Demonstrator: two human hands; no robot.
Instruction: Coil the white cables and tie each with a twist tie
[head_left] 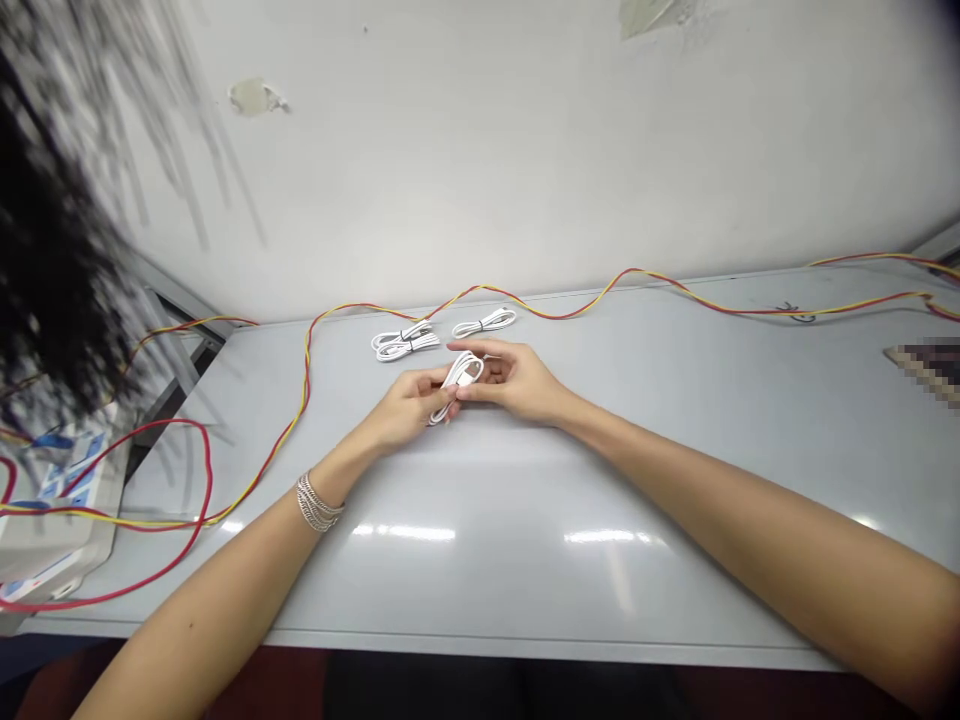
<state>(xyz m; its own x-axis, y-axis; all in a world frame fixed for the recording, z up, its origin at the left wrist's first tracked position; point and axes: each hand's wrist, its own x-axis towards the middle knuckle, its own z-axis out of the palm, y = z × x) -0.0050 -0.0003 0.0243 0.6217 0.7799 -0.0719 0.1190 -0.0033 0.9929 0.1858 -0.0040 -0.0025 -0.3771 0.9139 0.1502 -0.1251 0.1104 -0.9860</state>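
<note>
Between my two hands, above the middle of the grey table point(480, 590), is a white coiled cable point(451, 392) with a white plug end showing. My left hand point(409, 408) is closed on the lower left of the coil, thumb on top. From the right, my right hand point(521, 382) pinches the coil near the plug, its index finger stretched out over it. Just behind my hands lie more white cables, bundled with dark ties: a pair of coils point(405, 342) on the left and a single coil point(484, 322) on the right.
A twisted red and yellow wire point(306, 370) runs along the table's back edge and down the left side. At the far left sits a white and blue device point(82, 500) with a red wire loop point(208, 470). A white wall point(525, 150) rises behind. Dark hair blurs the upper left.
</note>
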